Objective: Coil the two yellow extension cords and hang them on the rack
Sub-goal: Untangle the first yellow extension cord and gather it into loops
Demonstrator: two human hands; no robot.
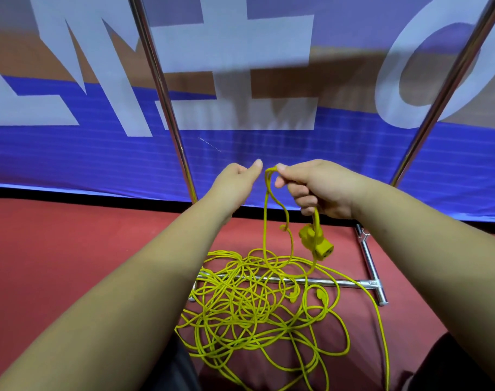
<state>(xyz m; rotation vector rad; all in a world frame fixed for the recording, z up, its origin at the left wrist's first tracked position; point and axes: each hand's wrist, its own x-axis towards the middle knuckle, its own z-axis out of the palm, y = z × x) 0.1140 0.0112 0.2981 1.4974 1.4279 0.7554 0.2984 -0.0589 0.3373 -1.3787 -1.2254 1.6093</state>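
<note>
Starting the first coil
Right hand is gripping a cord loop; left hand fingers are curling empty. Cords are lying tangled over the rack base: pulling could tighten knots.

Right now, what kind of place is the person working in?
Probably a sports hall or event venue: a red floor, a big blue lettered banner, a metal rack above tangled yellow cords.

Both bare forearms reach forward, the hands close together and level, thumbs nearly meeting. The left hand is curled, thumb out, with nothing seen in it. The right hand pinches a cord between thumb and forefinger, its lower fingers curled round it.
</note>
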